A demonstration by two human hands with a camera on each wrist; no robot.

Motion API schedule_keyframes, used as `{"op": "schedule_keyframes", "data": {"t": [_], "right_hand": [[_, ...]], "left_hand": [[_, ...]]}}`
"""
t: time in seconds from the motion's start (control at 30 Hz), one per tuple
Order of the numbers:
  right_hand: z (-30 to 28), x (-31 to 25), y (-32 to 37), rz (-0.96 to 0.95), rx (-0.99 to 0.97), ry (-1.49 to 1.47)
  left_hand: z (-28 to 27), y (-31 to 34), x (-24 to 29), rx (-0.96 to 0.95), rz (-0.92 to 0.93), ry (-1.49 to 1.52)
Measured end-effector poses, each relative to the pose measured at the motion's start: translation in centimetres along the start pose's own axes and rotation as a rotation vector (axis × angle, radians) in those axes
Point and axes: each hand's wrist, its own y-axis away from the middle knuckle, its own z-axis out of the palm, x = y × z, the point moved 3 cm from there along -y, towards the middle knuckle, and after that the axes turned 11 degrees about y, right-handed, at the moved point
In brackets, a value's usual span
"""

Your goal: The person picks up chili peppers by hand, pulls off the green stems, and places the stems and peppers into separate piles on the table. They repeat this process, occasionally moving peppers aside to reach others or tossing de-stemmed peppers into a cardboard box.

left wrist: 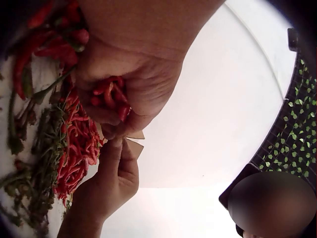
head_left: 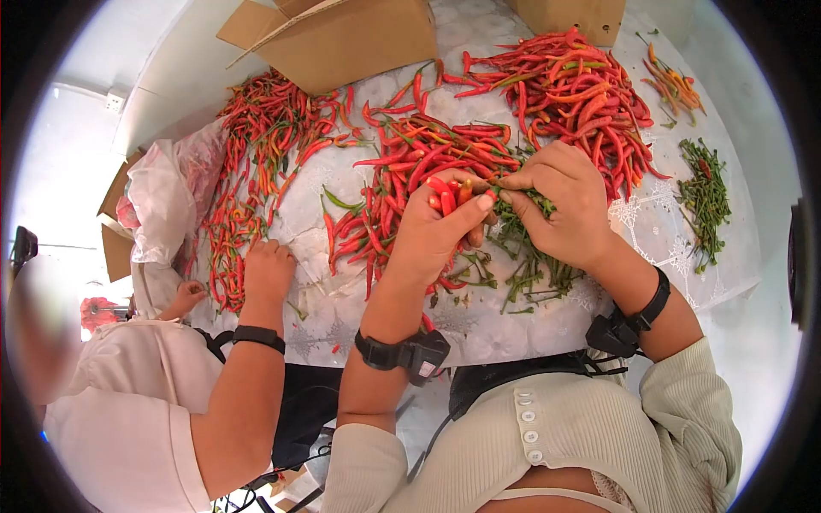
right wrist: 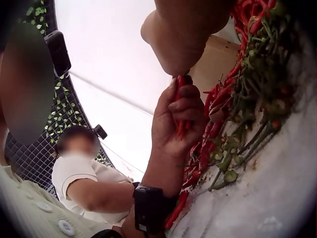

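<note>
My left hand (head_left: 428, 231) curls around several red chili peppers (head_left: 448, 197), which also show inside its palm in the left wrist view (left wrist: 113, 96). Thumb and forefinger of my right hand (head_left: 560, 205) pinch at the green stem end of a chili, right at the left hand's fingertips. The right hand's own fingers partly hide this stem. Below both hands lies a heap of loose green stems (head_left: 543, 274). Just beyond the left hand spreads a pile of red chilies (head_left: 410, 154) with stems on some of them.
A larger heap of red chilies (head_left: 590, 103) lies at the back right, and a stem bunch (head_left: 705, 201) at the far right. Cardboard boxes (head_left: 351, 47) stand along the back. At left, another person's hand (head_left: 269, 269) rests by a further chili pile (head_left: 231, 248).
</note>
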Motion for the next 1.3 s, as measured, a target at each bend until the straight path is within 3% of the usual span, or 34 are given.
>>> {"op": "schedule_keyframes", "data": {"t": [0.73,0.93,1.0,1.17,1.3], "right_hand": [[0.4,-0.1,0.3,0.069,0.021,0.012],[0.7,1.7,0.5,0.45,-0.012,-0.252],[0.7,1.9,0.3,0.367,-0.006,-0.203],[1.8,0.0,1.1,0.103,-0.137,-0.002],[2.4,-2.8,1.5,-0.132,-0.278,-0.206]], "left_hand": [[0.2,0.0,0.1,0.051,0.046,-0.061],[-0.6,0.4,1.5,0.057,0.066,0.095],[-1.1,0.9,2.4,0.125,0.107,0.197],[-3.2,1.1,4.2,-0.145,0.237,0.562],[-4.1,0.8,4.1,-0.271,0.25,0.617]]}}
